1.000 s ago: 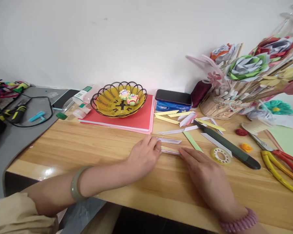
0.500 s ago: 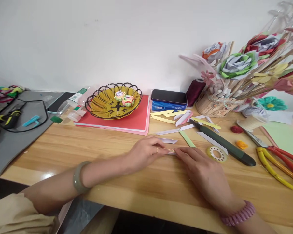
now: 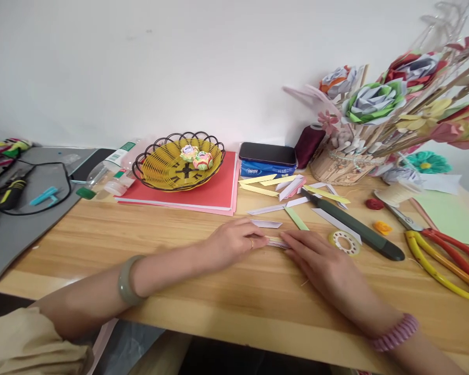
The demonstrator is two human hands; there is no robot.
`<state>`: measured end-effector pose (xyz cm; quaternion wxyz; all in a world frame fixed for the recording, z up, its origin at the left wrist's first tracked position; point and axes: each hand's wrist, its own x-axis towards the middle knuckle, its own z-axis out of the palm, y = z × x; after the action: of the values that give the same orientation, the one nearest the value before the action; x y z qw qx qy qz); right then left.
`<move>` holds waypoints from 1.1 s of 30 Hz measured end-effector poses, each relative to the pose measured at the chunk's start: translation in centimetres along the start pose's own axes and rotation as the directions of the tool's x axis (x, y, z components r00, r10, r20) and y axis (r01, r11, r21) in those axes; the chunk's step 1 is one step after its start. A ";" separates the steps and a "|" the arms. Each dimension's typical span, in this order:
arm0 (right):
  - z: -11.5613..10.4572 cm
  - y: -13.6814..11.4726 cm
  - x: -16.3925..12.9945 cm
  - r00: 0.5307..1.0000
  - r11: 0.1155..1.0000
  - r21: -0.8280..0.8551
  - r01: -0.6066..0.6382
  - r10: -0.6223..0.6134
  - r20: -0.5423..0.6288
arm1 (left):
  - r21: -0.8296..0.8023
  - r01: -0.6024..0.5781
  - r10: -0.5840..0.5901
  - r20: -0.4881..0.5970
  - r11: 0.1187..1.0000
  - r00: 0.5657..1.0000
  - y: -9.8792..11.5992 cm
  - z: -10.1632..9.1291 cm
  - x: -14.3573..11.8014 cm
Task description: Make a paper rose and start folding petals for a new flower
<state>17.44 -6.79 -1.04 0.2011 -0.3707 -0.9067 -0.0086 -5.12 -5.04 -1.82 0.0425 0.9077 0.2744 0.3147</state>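
Note:
Between my two hands, low over the wooden table, is a small stack of narrow paper strips. My left hand pinches the stack's left end; a ring is on one finger. At the other end, the fingers of my right hand are pressed together on the strips, hiding that end. Just behind my fingers lie a pale lilac strip and a light green strip. A roll of clear tape sits to the right of my right hand.
Loose yellow strips and a dark green knife-like tool lie beyond. Scissors rest at right. A yellow woven basket holding two paper flowers stands on red paper. A phone tops a blue packet.
The view has shifted slightly right. My right hand has turned a little and shifted, and more of the strip stack's edge shows between my fingers. Both hands stay on the strips.

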 end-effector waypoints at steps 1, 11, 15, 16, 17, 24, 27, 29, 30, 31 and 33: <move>-0.2 0.3 -0.3 0.999 0.999 0.021 -0.028 0.029 -0.024 | 0.020 -0.007 0.007 -0.004 1.000 1.000 0.0 0.0 -0.1; -1.7 0.9 -2.3 0.977 0.986 0.036 -0.165 0.169 -0.129 | -0.034 0.092 -0.091 0.043 0.995 0.995 0.1 0.4 -0.3; -1.2 0.0 -0.7 0.987 0.987 0.038 -0.157 0.158 -0.036 | -0.040 0.055 -0.054 0.033 0.998 0.998 0.2 0.3 -0.2; -1.2 -0.1 -0.2 0.990 0.989 0.029 -0.143 0.143 -0.010 | -0.034 0.046 -0.045 0.022 0.998 0.999 0.2 0.2 -0.2; -1.1 -0.2 0.2 0.993 0.993 0.016 -0.121 0.121 0.016 | -0.028 0.036 -0.035 0.016 0.999 0.999 0.2 0.2 -0.2; -0.2 -0.6 1.3 0.987 0.965 -0.225 0.135 -0.110 0.119 | -0.031 0.114 -0.114 0.020 0.993 0.993 0.7 0.3 0.0; 0.3 -0.6 0.9 0.983 0.948 -0.273 0.165 -0.134 0.128 | -0.049 0.195 -0.192 0.063 0.980 0.979 1.0 0.3 0.1; 0.3 -0.7 0.8 0.983 0.948 -0.276 0.159 -0.126 0.131 | -0.055 0.198 -0.194 0.073 0.979 0.978 1.0 0.3 0.1; 0.3 -0.7 0.8 0.984 0.951 -0.271 0.150 -0.118 0.131 | -0.056 0.190 -0.186 0.071 0.980 0.980 1.0 0.3 0.1; 0.3 -0.7 0.9 0.986 0.956 -0.259 0.139 -0.109 0.128 | -0.053 0.182 -0.178 0.063 0.982 0.982 1.0 0.3 0.0; 0.2 -0.9 1.2 0.991 0.970 -0.218 0.105 -0.084 0.106 | -0.039 0.157 -0.155 0.046 0.987 0.987 1.0 0.4 0.0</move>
<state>16.03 -6.62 -0.62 0.1138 -0.3473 -0.9252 -0.1019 -4.43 -5.83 -1.89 0.0921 0.8888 0.3368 0.2968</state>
